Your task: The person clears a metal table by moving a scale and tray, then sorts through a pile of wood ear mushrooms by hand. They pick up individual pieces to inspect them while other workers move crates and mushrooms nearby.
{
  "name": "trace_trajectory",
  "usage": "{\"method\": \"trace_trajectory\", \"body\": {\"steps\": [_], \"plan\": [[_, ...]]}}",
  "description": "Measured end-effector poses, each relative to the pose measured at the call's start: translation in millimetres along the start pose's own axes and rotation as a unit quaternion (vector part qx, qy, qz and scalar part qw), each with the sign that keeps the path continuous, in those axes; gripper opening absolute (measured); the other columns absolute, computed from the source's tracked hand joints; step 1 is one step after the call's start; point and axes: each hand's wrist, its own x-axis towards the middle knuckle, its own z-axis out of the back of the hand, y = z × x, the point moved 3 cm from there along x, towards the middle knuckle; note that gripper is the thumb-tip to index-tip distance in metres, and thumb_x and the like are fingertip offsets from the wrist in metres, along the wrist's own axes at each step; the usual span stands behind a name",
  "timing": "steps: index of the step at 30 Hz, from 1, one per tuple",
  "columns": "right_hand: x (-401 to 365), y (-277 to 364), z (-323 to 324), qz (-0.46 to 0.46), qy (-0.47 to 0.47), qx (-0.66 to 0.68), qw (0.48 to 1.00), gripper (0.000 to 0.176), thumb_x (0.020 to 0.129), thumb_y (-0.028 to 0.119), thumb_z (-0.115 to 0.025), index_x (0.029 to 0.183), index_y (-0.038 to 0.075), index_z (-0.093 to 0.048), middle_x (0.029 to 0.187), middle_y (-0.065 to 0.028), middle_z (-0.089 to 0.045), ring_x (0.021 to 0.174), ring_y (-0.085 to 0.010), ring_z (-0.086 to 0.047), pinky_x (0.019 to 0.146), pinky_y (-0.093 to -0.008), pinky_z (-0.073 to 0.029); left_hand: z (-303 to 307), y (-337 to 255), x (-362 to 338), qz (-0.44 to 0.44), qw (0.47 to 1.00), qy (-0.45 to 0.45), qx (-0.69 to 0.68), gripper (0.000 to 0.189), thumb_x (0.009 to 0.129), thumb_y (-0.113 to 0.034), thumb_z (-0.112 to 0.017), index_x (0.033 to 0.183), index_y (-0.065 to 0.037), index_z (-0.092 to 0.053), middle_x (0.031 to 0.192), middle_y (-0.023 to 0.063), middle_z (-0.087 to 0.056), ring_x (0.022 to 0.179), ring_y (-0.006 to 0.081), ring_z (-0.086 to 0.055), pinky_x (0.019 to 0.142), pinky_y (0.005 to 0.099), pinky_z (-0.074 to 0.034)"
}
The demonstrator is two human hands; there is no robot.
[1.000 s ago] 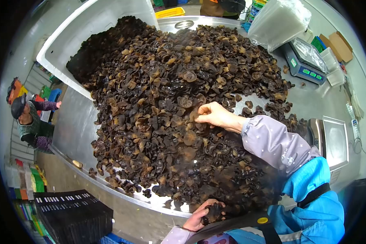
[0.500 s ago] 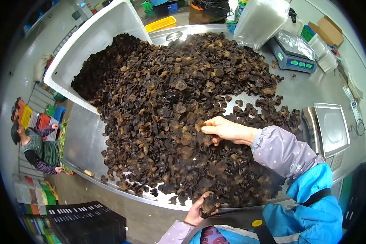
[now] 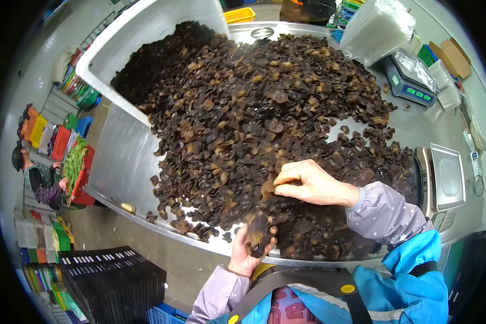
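— What do the hands hold?
— The left hand (image 3: 247, 251) cups a dark clump (image 3: 258, 235) at the desk (image 3: 121, 162) edge; the right hand (image 3: 310, 183) pinches one piece (image 3: 268, 187) on the fungus pile (image 3: 264, 102).

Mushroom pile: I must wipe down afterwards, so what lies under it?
Steel table shows around the mushroom pile and through gaps near its front; its far left lies in a white tub. What is beneath the middle is covered.

You had matt, wrinkled, rough dried mushrooms (image 3: 254, 108) heaped on a smooth, dull-shining metal table (image 3: 121, 162), by a smooth white plastic tub (image 3: 146, 27), glossy clear plastic bags (image 3: 375, 27) and your soft cloth sleeve (image 3: 380, 213).
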Motion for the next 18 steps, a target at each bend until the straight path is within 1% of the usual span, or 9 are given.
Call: {"method": "trace_trajectory", "body": {"steps": [1,3,4,7,8,9,11,13,18], "plan": [[3.8,5.8,-8.8,-0.005,0.008,0.003,1.0,0.018,0.081,0.017,-0.063,0.09,0.001,-0.064,0.079,-0.011,-0.06,0.072,-0.023,-0.06,0.064,-0.0321,-0.046,-3.7,-10.3,-0.7,-0.003,1.0,0.0,0.017,0.043,0.092,-0.031,-0.049,0.128,-0.008,-0.042,0.123,0.0174,-0.049,0.105,0.0335,-0.052,0.082,0.0464,-0.053],[13.6,19.5,-23.7,0.022,0.017,-0.099,0.995,0.022,0.081,0.024,-0.061,0.086,0.003,-0.062,0.076,-0.0113,-0.056,0.068,-0.0298,-0.058,0.061,-0.0385,-0.047,-14.7,-30.6,-2.4,-0.015,0.998,-0.011,0.067,0.048,0.091,-0.033,-0.051,0.131,-0.01,-0.039,0.124,0.016,-0.048,0.106,0.0315,-0.054,0.084,0.0432,-0.053],[17.6,28.4,-33.7,0.036,0.038,-0.139,0.989,0.019,0.082,0.024,-0.06,0.082,0.006,-0.058,0.073,-0.0106,-0.052,0.067,-0.0309,-0.057,0.058,-0.0408,-0.046,-18.7,-39.6,-3.5,-0.021,0.994,-0.013,0.111,0.051,0.09,-0.034,-0.053,0.132,-0.01,-0.038,0.124,0.0141,-0.049,0.106,0.0299,-0.054,0.084,0.0424,-0.053],[27.7,41.2,-63.0,0.05,0.144,-0.241,0.959,0.02,0.082,0.025,-0.058,0.079,0.005,-0.057,0.073,-0.0117,-0.055,0.065,-0.0313,-0.059,0.054,-0.0406,-0.048,-26.2,-60.8,-10.1,-0.026,0.975,-0.053,0.215,0.059,0.086,-0.036,-0.059,0.135,-0.012,-0.035,0.123,0.0082,-0.05,0.107,0.0239,-0.055,0.085,0.0401,-0.052],[31.0,42.6,-72.6,0.043,0.154,-0.24,0.958,0.021,0.081,0.025,-0.058,0.077,0.004,-0.057,0.073,-0.0126,-0.057,0.063,-0.0322,-0.06,0.052,-0.0409,-0.049,-30.8,-64.7,-14.2,-0.016,0.967,-0.072,0.244,0.063,0.084,-0.034,-0.063,0.136,-0.013,-0.034,0.122,0.0054,-0.05,0.106,0.0202,-0.055,0.086,0.0398,-0.051],[33.8,43.1,-81.4,0.032,0.157,-0.236,0.958,0.022,0.082,0.025,-0.058,0.074,0.004,-0.058,0.071,-0.013,-0.059,0.063,-0.0321,-0.061,0.053,-0.0411,-0.049,-27.9,-68.7,-12.6,0.001,0.97,-0.04,0.239,0.059,0.083,-0.029,-0.065,0.133,-0.013,-0.038,0.118,0.0047,-0.053,0.102,0.0184,-0.057,0.084,0.038,-0.053],[38.2,38.3,-98.3,-0.007,0.166,-0.229,0.959,0.027,0.082,0.029,-0.058,0.071,0.005,-0.06,0.07,-0.0124,-0.061,0.064,-0.0313,-0.061,0.054,-0.0414,-0.048,-23.6,-76.6,-14.4,0.026,0.964,-0.064,0.256,0.05,0.082,-0.023,-0.067,0.126,-0.011,-0.044,0.111,0.0036,-0.055,0.097,0.0164,-0.059,0.08,0.0358,-0.054],[42.1,38.1,-108.7,-0.035,0.162,-0.236,0.958,0.029,0.082,0.032,-0.059,0.071,0.005,-0.062,0.07,-0.0119,-0.061,0.065,-0.0306,-0.062,0.055,-0.0414,-0.048,-7.1,-86.1,-12.9,0.031,0.966,-0.096,0.239,0.035,0.083,-0.017,-0.065,0.114,-0.01,-0.05,0.101,0.0028,-0.058,0.09,0.0149,-0.06,0.074,0.0337,-0.055],[43.7,38.0,-112.3,-0.125,0.108,-0.245,0.955,0.036,0.082,0.04,-0.058,0.071,0.005,-0.064,0.07,-0.0104,-0.062,0.069,-0.0293,-0.062,0.058,-0.0411,-0.048,-3.2,-121.1,-15.8,0.013,0.968,-0.101,0.228,0.033,0.081,-0.019,-0.067,0.109,-0.012,-0.051,0.099,0.004,-0.059,0.089,0.0186,-0.06,0.068,0.0325,-0.052]]}}
